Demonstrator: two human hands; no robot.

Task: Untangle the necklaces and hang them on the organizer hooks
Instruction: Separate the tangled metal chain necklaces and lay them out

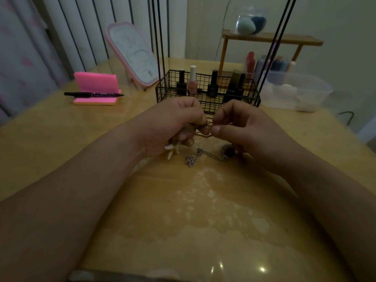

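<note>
My left hand (175,125) and my right hand (242,127) meet above the table, both pinching a thin tangled chain (208,124) between fingertips. A white star-shaped pendant (172,150) hangs below my left palm. A silver chain necklace (205,155) lies on the table under my hands, with a dark round pendant (228,151) near my right wrist. The black wire organizer (162,92) stands just behind my hands; its thin black posts (157,37) rise out of view, so no hooks show.
Nail polish bottles (192,81) stand in the organizer's basket. A pink mirror (132,53), a pink stand with a black marker (93,94), a wooden shelf (270,39) with sponges and a clear plastic tub (295,90) line the back of the table.
</note>
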